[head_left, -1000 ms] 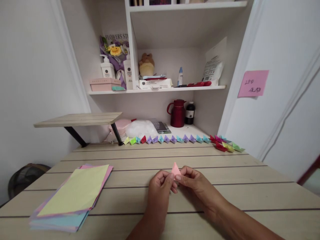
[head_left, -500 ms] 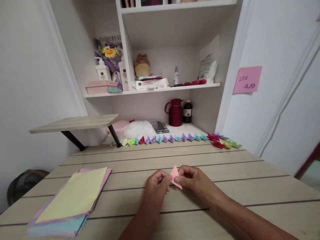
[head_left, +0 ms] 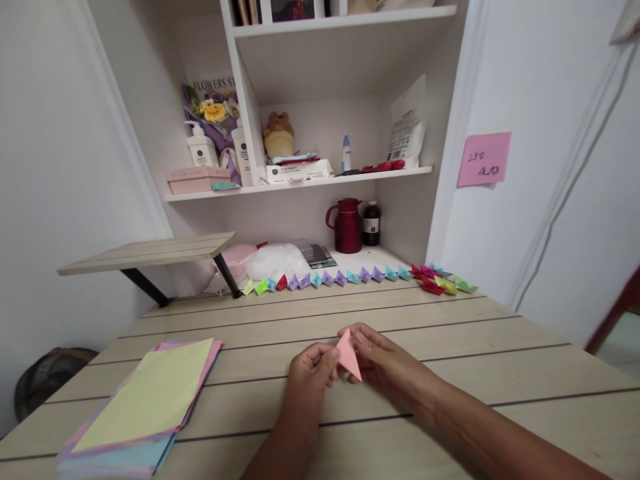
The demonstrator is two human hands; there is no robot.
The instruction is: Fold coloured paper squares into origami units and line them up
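Observation:
A small piece of folded pink paper (head_left: 349, 357), roughly triangular, is held up just above the wooden table (head_left: 240, 427). My left hand (head_left: 314, 367) pinches its left edge between thumb and fingers. On the other side, my right hand (head_left: 373, 350) grips the upper right part, its thumb near the top point and the other fingers partly hidden behind the paper. Farther back, a row of small folded paper boats (head_left: 341, 277) in several colours lines the table's rear edge, with more boats (head_left: 447, 285) clustered at the right end.
A stack of coloured paper sheets (head_left: 150, 393), yellow on top, lies at the left. Behind it stands a raised wooden stand (head_left: 150, 253) on black legs. A red jug (head_left: 349, 227) and a dark bottle (head_left: 371, 224) stand in the shelf's lower bay.
My right hand has shifted its grip up toward the paper's top point. The pink paper has turned, showing a broader flat face. The camera view has shifted slightly.

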